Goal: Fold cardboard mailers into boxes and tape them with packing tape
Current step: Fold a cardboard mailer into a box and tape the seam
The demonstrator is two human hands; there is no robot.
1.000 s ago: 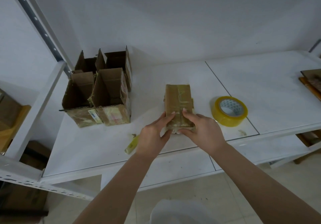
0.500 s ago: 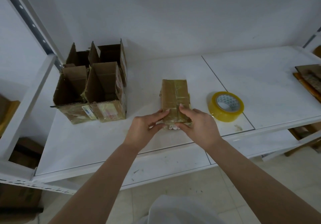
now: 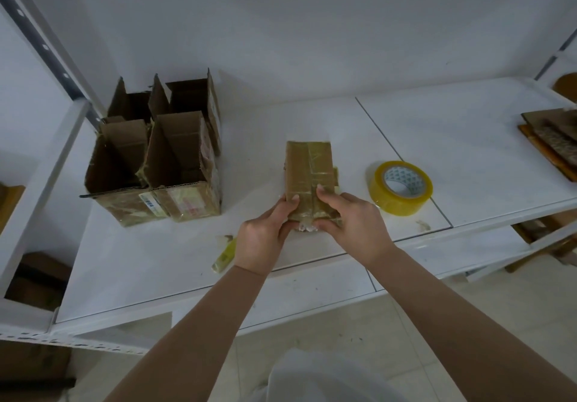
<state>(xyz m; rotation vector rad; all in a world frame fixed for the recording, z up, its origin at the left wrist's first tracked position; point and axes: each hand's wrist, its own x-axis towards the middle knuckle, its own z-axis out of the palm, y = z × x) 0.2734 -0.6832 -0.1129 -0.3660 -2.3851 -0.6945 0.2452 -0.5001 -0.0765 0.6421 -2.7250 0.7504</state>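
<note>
Box (image 3: 309, 173) near end behind both hands

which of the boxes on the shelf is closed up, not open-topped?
The taped box at the centre, held at its near end by both the left hand and right hand. The four boxes grouped at the left stand with flaps up and tops open.

Four open boxes (image 3: 156, 164) — one taped box (image 3: 309, 170) — one tape roll (image 3: 400, 187).
</note>
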